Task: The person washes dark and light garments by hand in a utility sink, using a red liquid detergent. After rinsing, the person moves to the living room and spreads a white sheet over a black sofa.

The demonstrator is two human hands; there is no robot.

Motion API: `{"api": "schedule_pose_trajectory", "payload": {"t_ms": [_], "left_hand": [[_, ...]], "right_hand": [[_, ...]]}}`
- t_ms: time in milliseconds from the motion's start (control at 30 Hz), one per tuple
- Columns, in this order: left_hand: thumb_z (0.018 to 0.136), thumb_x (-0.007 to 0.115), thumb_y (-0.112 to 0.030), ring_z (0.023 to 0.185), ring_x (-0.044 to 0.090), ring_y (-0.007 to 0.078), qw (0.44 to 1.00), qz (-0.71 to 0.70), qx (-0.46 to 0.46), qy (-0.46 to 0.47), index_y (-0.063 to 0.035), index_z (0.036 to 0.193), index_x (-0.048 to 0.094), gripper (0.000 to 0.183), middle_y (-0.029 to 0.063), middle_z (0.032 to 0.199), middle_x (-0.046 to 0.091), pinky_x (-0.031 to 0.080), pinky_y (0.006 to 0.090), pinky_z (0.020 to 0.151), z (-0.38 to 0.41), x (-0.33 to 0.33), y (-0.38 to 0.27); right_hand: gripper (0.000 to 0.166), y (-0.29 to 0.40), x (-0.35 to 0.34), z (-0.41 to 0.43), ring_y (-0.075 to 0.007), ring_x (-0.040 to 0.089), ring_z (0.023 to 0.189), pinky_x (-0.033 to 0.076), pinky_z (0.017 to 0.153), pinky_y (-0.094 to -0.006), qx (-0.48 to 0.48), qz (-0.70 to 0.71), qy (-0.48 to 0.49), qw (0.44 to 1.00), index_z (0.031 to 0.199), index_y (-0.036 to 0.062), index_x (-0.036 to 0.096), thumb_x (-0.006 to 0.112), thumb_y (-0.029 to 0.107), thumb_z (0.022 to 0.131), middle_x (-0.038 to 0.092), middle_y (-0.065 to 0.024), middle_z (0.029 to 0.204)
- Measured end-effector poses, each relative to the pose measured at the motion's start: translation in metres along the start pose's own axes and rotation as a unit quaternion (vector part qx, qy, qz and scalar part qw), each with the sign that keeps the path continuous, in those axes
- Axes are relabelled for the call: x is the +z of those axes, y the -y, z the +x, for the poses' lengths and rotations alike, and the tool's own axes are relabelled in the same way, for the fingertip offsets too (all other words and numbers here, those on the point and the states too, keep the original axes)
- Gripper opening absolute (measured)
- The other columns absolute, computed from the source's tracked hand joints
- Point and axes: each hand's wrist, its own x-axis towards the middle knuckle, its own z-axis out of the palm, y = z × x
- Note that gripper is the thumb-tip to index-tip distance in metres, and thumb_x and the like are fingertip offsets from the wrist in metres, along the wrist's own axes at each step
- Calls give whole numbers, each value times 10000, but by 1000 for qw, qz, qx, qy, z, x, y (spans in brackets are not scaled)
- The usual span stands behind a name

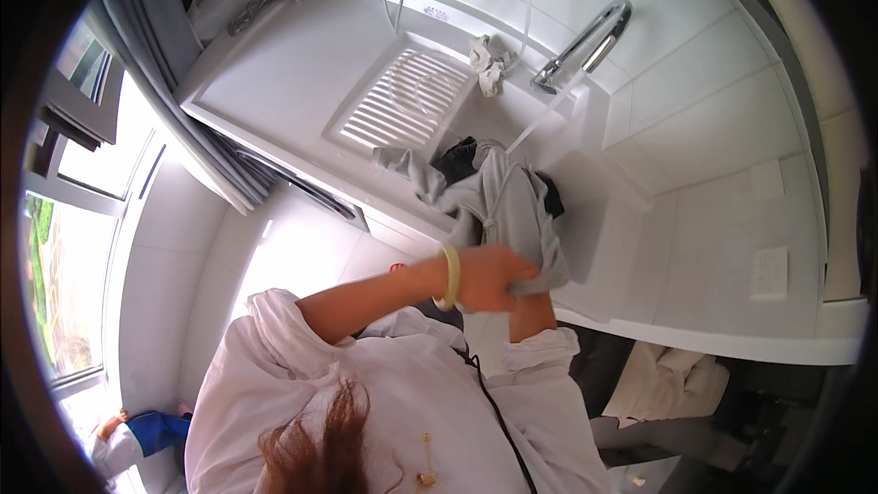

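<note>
A wet-looking grey garment (504,195) hangs bunched over the front of the white laundry sink (603,219). My left hand (490,278), with a pale bangle (449,278) at the wrist, grips a fold of it near the sink's front edge. My right forearm (531,322) comes up from below, and its hand is mostly hidden behind the left hand and the cloth. Black fabric (456,159) shows among the grey folds. From the chrome faucet (583,44), a thin stream of water (542,120) reaches down onto the garment.
A ribbed washboard (405,99) is moulded into the counter (288,62). Behind it lies a crumpled pale cloth (490,68). A grey curtain (164,62) hangs by the window at left. Under the sink is a beige cloth item (669,384). A person (140,436) is at lower left.
</note>
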Motion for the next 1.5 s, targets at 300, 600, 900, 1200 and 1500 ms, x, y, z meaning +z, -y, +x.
{"api": "schedule_pose_trajectory", "payload": {"t_ms": [300, 600, 900, 1200, 1500], "left_hand": [[708, 739, -200, 781, 669, 393, 939, 145, -251, -186, -156, 1327, 495, 666, 149, 793, 677, 524, 475, 648, 7, 28, 17], [643, 719, -163, 888, 642, 347, 980, 138, -54, -136, -33, 889, 686, 280, 128, 1038, 620, 531, 437, 749, 18, 15, 76], [710, 699, -107, 771, 621, 232, 976, -111, 51, -178, 6, 839, 628, 185, 126, 850, 571, 490, 378, 671, 27, 2, 59], [784, 699, -226, 552, 577, 180, 979, -187, -55, 55, 18, 869, 664, 261, 115, 620, 606, 458, 336, 544, -10, 39, 32], [842, 689, -342, 546, 597, 285, 992, -75, 11, 96, 14, 799, 676, 359, 164, 624, 619, 470, 383, 552, -4, 38, 29]], "right_hand": [[292, 1, -30, 15, -322, 635, 1000, 506, 865, -391, 27, 22, -43, 998, 1141, 30, 627, 610, 38, 850, 660, -126, 1103], [303, -2, -31, 1, -311, 634, 1014, 503, 872, -391, 50, 13, -57, 997, 1152, 28, 624, 606, 52, 851, 661, -126, 1109], [314, -14, -24, -20, -300, 633, 1029, 501, 879, -391, 55, -38, -57, 996, 1163, 26, 622, 603, 67, 852, 662, -125, 1116], [326, -14, -25, -65, -289, 632, 1043, 498, 886, -391, 56, -90, -20, 994, 1174, 24, 620, 600, 82, 854, 663, -124, 1122], [339, -25, -25, -63, -277, 631, 1058, 496, 892, -390, 66, -142, 2, 988, 1185, 22, 618, 597, 97, 855, 664, -123, 1129]]}}
